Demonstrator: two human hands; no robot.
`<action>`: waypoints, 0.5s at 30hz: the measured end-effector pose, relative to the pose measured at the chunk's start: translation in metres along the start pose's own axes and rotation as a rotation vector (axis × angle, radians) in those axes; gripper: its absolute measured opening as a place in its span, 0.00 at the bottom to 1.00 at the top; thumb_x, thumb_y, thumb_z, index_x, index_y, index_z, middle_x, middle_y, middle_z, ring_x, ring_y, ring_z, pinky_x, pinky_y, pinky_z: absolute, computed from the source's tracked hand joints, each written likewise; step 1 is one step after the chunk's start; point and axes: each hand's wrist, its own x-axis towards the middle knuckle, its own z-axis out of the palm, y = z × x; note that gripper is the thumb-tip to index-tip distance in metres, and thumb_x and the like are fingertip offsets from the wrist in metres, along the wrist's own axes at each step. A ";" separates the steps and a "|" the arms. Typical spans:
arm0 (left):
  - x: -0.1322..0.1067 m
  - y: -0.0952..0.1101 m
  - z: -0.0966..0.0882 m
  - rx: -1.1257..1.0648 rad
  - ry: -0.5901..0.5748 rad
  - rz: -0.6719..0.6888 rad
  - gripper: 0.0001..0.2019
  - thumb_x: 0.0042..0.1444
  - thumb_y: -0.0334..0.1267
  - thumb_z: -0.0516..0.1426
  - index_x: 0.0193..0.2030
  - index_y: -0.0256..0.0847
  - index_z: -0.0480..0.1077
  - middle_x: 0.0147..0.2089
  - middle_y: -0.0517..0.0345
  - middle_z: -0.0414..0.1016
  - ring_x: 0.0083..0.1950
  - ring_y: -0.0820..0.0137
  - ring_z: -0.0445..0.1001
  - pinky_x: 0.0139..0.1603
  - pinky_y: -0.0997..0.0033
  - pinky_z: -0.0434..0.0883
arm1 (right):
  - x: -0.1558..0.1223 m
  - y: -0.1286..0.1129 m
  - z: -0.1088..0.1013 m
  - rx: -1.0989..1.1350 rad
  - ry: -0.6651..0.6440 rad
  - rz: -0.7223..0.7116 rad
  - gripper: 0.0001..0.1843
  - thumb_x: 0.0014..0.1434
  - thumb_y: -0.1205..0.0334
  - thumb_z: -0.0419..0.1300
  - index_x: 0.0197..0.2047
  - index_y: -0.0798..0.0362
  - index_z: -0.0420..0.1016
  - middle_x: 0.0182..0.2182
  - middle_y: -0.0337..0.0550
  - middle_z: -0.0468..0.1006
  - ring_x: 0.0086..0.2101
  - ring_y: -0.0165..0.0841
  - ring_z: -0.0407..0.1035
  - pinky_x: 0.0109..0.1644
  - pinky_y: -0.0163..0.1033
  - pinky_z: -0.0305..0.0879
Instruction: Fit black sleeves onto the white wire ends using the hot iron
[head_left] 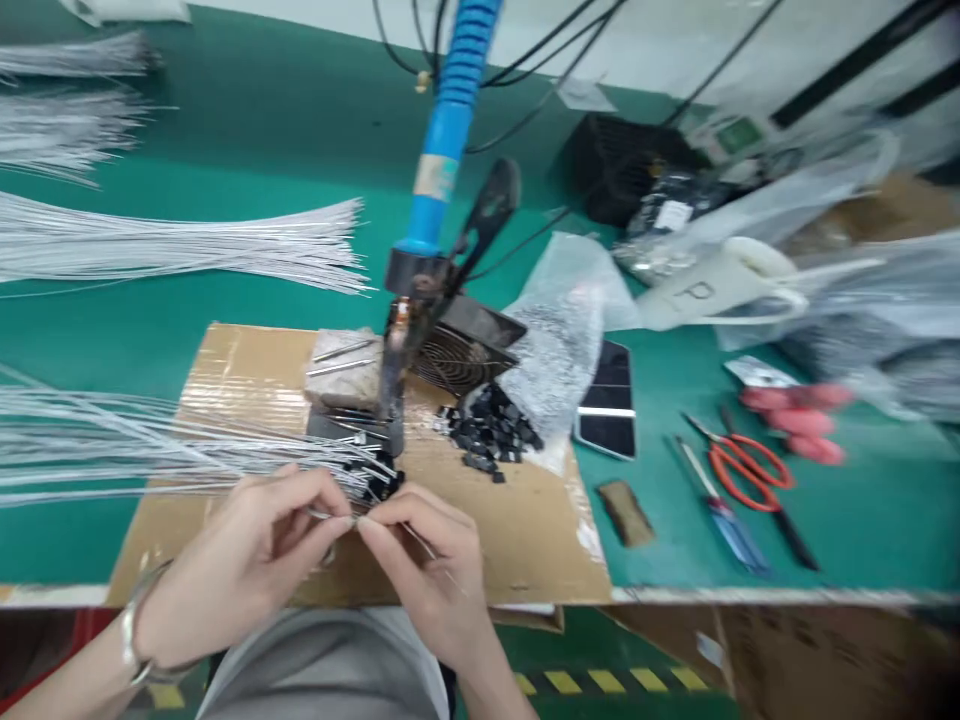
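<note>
Low over the cardboard sheet's front part, my left hand (255, 550) and my right hand (431, 565) meet with thumb and forefinger pinched. Between the fingertips runs a thin light wire (427, 546), whose far end passes under my right fingers. What sits right at the pinch is too small to make out. Just beyond my fingers, a bundle of white wires (247, 455) ends in small metal tips and dark parts. Behind those ends stands a soldering station with a blue handle (442, 150) pointing down. A pile of small black connector-like pieces (487, 430) lies to its right.
Under the work lies the cardboard sheet (525, 540) on a green table mat (697, 400). A small fan (450, 358), a clear bag (562, 320), a phone (606, 400), red-handled scissors (750, 470) and a white jug (720, 285) stand or lie to the right. More wire bundles (187, 240) lie at left.
</note>
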 end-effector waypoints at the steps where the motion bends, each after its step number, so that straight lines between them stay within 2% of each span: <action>1: 0.001 -0.005 0.002 -0.037 0.006 -0.022 0.14 0.71 0.44 0.53 0.36 0.43 0.75 0.29 0.61 0.75 0.29 0.71 0.70 0.28 0.75 0.65 | 0.000 0.002 -0.004 -0.041 0.040 -0.022 0.11 0.67 0.63 0.65 0.31 0.52 0.81 0.25 0.36 0.77 0.25 0.29 0.70 0.28 0.33 0.64; 3: 0.004 -0.015 0.003 -0.071 0.048 -0.081 0.15 0.69 0.47 0.54 0.36 0.42 0.75 0.28 0.60 0.76 0.28 0.70 0.71 0.27 0.75 0.65 | -0.003 0.011 -0.021 -0.192 0.219 -0.062 0.12 0.69 0.62 0.64 0.31 0.50 0.81 0.23 0.34 0.78 0.24 0.29 0.73 0.28 0.32 0.67; 4: 0.006 -0.020 0.003 -0.076 0.069 -0.117 0.16 0.69 0.49 0.55 0.36 0.42 0.76 0.29 0.58 0.78 0.30 0.69 0.73 0.27 0.75 0.65 | -0.004 0.018 -0.035 -0.267 0.331 -0.078 0.14 0.71 0.61 0.61 0.33 0.49 0.82 0.23 0.34 0.79 0.23 0.29 0.74 0.29 0.33 0.69; 5: 0.008 -0.024 0.002 -0.079 0.083 -0.144 0.16 0.68 0.50 0.56 0.37 0.42 0.77 0.31 0.57 0.80 0.31 0.68 0.75 0.27 0.74 0.66 | -0.006 0.025 -0.052 -0.321 0.445 -0.084 0.20 0.76 0.61 0.54 0.32 0.49 0.80 0.25 0.36 0.80 0.25 0.30 0.76 0.32 0.34 0.71; 6: 0.010 -0.028 0.001 -0.082 0.089 -0.161 0.16 0.67 0.52 0.57 0.38 0.42 0.77 0.33 0.55 0.81 0.33 0.67 0.77 0.28 0.74 0.66 | -0.009 0.033 -0.072 -0.381 0.543 -0.088 0.23 0.77 0.62 0.49 0.32 0.50 0.78 0.30 0.39 0.83 0.33 0.33 0.80 0.40 0.37 0.74; 8: 0.013 -0.033 -0.001 -0.096 0.107 -0.180 0.17 0.64 0.54 0.59 0.38 0.42 0.79 0.35 0.54 0.83 0.35 0.64 0.79 0.29 0.73 0.68 | -0.012 0.048 -0.112 -0.517 0.710 -0.107 0.19 0.78 0.61 0.48 0.40 0.50 0.77 0.41 0.47 0.85 0.46 0.39 0.81 0.52 0.44 0.73; 9: 0.015 -0.035 -0.001 -0.106 0.119 -0.186 0.17 0.63 0.54 0.60 0.38 0.42 0.79 0.36 0.54 0.84 0.36 0.64 0.79 0.30 0.73 0.70 | -0.013 0.055 -0.130 -0.588 0.735 -0.107 0.16 0.77 0.60 0.48 0.43 0.51 0.76 0.47 0.50 0.85 0.51 0.41 0.79 0.58 0.49 0.71; 11: 0.017 -0.038 -0.003 -0.125 0.152 -0.192 0.17 0.61 0.55 0.61 0.38 0.43 0.79 0.36 0.54 0.84 0.36 0.64 0.80 0.31 0.73 0.72 | -0.013 0.065 -0.158 -0.732 0.699 -0.099 0.13 0.76 0.57 0.52 0.44 0.50 0.76 0.53 0.53 0.84 0.62 0.47 0.72 0.66 0.55 0.64; 13: 0.020 -0.040 -0.003 -0.135 0.182 -0.184 0.16 0.60 0.54 0.62 0.37 0.43 0.79 0.35 0.55 0.84 0.35 0.64 0.80 0.32 0.73 0.74 | -0.013 0.072 -0.171 -0.842 0.633 -0.085 0.13 0.75 0.56 0.52 0.44 0.49 0.76 0.55 0.52 0.84 0.67 0.48 0.67 0.69 0.58 0.61; 15: 0.022 -0.042 -0.003 -0.143 0.196 -0.173 0.15 0.59 0.53 0.62 0.36 0.44 0.79 0.34 0.56 0.84 0.34 0.65 0.80 0.33 0.74 0.75 | -0.013 0.075 -0.174 -0.918 0.577 -0.076 0.13 0.75 0.57 0.51 0.45 0.48 0.76 0.57 0.51 0.83 0.69 0.47 0.64 0.70 0.58 0.61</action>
